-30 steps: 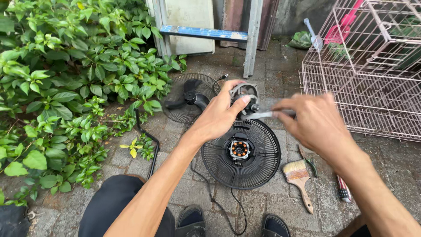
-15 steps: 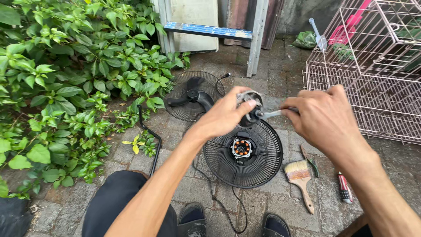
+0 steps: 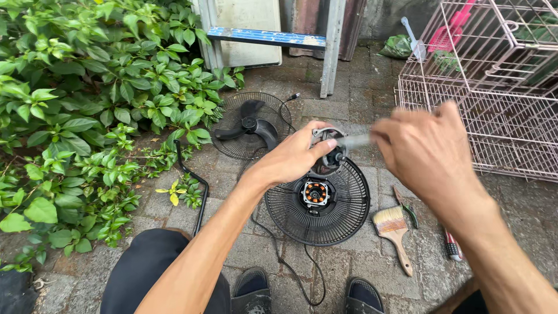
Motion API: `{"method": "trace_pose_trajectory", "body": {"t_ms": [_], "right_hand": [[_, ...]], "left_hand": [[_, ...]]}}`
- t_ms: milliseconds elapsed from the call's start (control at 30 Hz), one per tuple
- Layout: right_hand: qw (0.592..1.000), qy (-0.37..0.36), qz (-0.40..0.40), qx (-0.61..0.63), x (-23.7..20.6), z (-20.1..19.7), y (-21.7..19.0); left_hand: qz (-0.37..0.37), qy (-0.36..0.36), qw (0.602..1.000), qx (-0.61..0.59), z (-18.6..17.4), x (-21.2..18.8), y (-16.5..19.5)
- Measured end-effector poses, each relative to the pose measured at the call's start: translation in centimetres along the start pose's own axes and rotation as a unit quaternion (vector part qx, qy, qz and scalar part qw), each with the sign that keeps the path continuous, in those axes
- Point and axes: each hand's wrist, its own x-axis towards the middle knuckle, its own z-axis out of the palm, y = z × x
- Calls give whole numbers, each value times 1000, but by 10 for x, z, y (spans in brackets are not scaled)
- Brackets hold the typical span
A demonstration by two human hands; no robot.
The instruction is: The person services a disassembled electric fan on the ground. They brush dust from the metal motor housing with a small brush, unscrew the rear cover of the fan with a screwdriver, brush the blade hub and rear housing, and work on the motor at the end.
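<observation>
Left hand (image 3: pixel 290 160) clamps motor housing (image 3: pixel 326 152) above rear fan grille (image 3: pixel 318 203), right hand (image 3: pixel 427 151) at 3 o'clock grips blurred screwdriver (image 3: pixel 354 140); slipping tip could jab fingers.

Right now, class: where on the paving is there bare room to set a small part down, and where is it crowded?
Bare paving lies between the fan blade guard and the stepladder, and below the wire cage, right of the screwdriver. It is crowded around the rear grille, where the paintbrush, pliers and cord lie close.
</observation>
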Motion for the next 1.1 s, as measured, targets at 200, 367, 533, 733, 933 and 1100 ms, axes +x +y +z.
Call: {"method": "trace_pose_trajectory", "body": {"t_ms": [200,367,533,733,933,1100], "right_hand": [[983,169,-76,13,2,4,-2],[993,-109,32,32,-2,-1,-4],[999,32,-39,1,-4,0,-4],[998,19,-58,-15,-5,9,-6],[994,-96,2,47,-9,2,-2],[987,130,-98,-17,-7,-2,-3]], "left_hand": [[-54,-19,998,-32,-9,0,-2],[-18,-17,998,-63,-7,-1,-6],[-36,-55,998,13,3,2,-11],[-33,-85,996,-9,3,3,-22],[0,-62,998,0,-3,7,-28],[2,-107,994,-21,-4,6,-26]]}}
